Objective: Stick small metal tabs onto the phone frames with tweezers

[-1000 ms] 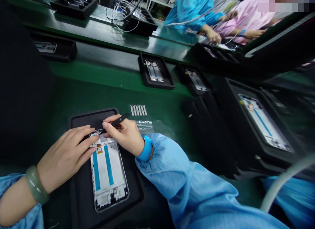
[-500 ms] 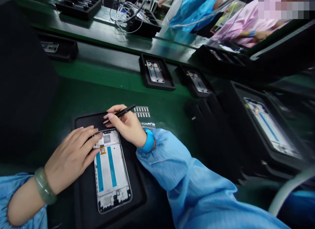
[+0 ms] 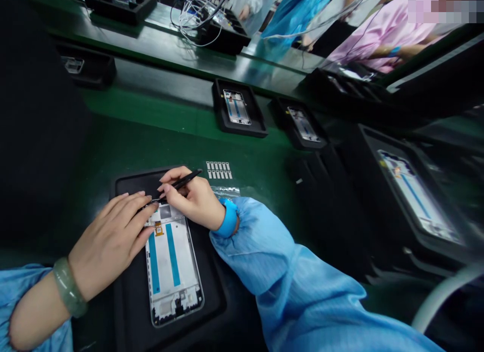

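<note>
A silver phone frame point(image 3: 166, 261) with two blue strips and an orange flex piece lies in a black tray point(image 3: 212, 291). My left hand point(image 3: 109, 241) rests over the frame's upper left edge, fingers stretched out and fingertips on its top corner. Between the thumb and fingers of my right hand point(image 3: 192, 198) are black tweezers point(image 3: 185, 180); their tips reach the frame's top edge beside my left fingertips. What the tips touch is too small to tell. Small white pieces point(image 3: 218, 170) lie in two rows on the green mat, just beyond my right hand.
Two black trays with phone frames point(image 3: 237, 107) point(image 3: 303, 125) stand at the back. A larger one point(image 3: 419, 195) sits on the right beside stacked black trays. Cables point(image 3: 198, 19) and black boxes lie on the far shelf. People stand behind it.
My right hand has moved slightly down, bringing the tweezers' tips onto the top edge of the phone frame. My left hand has stayed nearly still.
</note>
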`<state>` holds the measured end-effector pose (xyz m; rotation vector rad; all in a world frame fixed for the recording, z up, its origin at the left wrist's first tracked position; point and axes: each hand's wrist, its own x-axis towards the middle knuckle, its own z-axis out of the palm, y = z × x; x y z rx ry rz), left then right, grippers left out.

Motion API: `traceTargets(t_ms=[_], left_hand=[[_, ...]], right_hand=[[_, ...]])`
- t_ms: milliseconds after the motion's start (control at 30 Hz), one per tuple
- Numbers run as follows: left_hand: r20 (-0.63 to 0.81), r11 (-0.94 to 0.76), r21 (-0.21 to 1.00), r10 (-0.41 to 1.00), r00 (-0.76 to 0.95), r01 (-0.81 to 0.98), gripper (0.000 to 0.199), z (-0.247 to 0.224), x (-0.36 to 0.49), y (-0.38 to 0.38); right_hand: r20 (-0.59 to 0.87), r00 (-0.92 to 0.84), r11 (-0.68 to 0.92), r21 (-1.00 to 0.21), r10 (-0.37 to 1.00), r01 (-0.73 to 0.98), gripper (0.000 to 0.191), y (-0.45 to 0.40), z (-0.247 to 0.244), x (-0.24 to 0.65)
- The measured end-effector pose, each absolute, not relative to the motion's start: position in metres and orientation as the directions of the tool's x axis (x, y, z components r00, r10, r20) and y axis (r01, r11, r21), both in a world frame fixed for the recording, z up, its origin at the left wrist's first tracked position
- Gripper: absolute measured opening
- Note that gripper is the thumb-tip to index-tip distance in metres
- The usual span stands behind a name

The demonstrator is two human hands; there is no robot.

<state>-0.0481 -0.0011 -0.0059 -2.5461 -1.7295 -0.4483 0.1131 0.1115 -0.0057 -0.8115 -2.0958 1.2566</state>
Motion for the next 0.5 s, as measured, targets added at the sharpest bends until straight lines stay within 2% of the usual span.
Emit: traceTargets(t_ms=[233,500], left_hand=[[0.242,-0.376,0.16,0.911,0.333,0.913,0.036,-0.0072,-0.0489,-0.0014],[0.233,-0.368,0.174,0.917,0.325,0.913,0.035,-0.0073,-0.0497,-0.0016]], right_hand=[[0.195,-0.626,0.429,-0.868,0.755,0.248,0.014,0.1087,-0.0028,0.1112],[0.26,-0.677,0.549,-0.797,0.689,0.251,0.011,0.1107,0.0007,0.1117]])
